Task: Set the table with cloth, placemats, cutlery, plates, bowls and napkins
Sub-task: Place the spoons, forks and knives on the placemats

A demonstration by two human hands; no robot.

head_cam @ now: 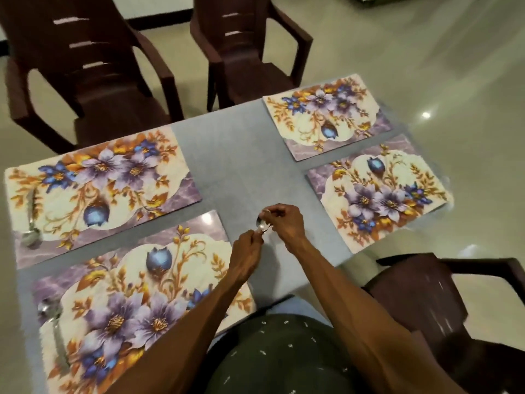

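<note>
With the grey cloth [233,166] down, four floral placemats [99,180] laid and a spoon [31,223] already on each left-hand mat, I judge I'm mid-cutlery, my left hand [245,253] and right hand [287,223] both pinching spoons [262,222] above the cloth's near middle, which next need separating for the right-hand mats.

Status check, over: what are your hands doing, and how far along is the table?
Both hands, left hand and right hand, hold spoons over grey cloth. Four placemats down; two left ones have spoons. Nothing in the way.
</note>
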